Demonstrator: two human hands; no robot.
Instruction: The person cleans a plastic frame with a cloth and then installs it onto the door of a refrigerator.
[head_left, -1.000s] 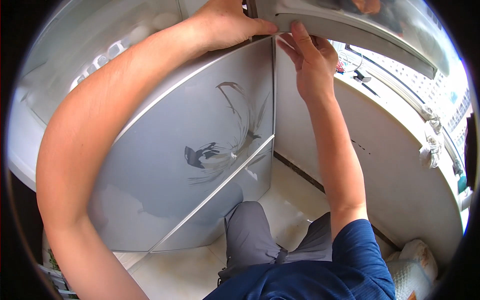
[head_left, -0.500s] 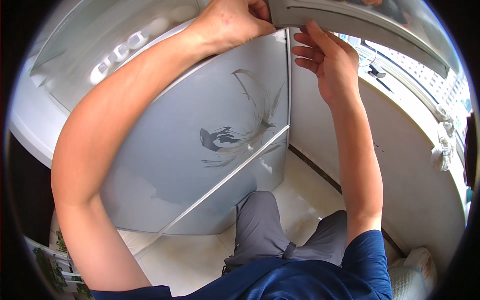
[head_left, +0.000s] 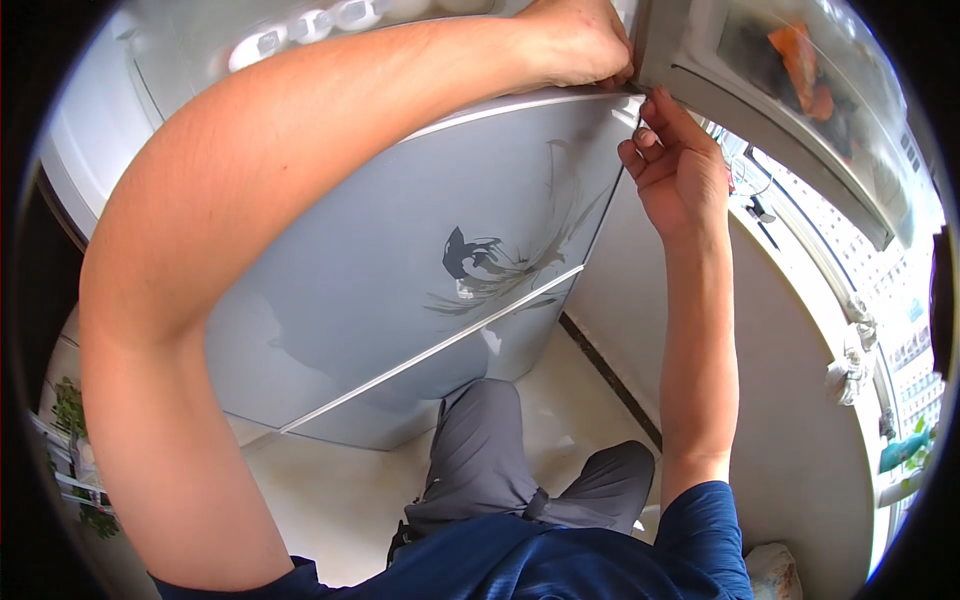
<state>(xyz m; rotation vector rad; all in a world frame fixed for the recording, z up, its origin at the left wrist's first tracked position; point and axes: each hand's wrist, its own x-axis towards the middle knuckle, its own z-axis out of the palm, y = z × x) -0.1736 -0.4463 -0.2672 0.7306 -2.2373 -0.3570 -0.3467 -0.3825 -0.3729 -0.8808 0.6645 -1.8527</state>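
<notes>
Glossy blue-grey fills most of my view: a broad front panel (head_left: 350, 260), marked toward its right with a dark, leafy pattern (head_left: 490, 260) and crossed lower down by a pale strip (head_left: 440, 345). At its upper right corner, in the top of my view, stands an open door (head_left: 760, 135) with a grey frame, an orange thing (head_left: 797, 65) showing through its clear bin. Both hands are at that corner. The left hand (head_left: 585, 45) lies over the panel's top edge, fingers bent under; I can't tell what that grip holds. The right hand (head_left: 685, 165) is raised just below the door's frame, its grip narrow, fingers curled; whether it pinches anything I can't make out. Rounded white forms (head_left: 310, 27) sit in a row beyond the left forearm.

Around this I see pale floor (head_left: 320, 490), a dark band (head_left: 612, 385) along the foot of a white wall (head_left: 760, 370), and a bright window (head_left: 915, 310) with crumpled white bundles (head_left: 850, 370) beside it. Green leaves (head_left: 70, 405) show at far left.
</notes>
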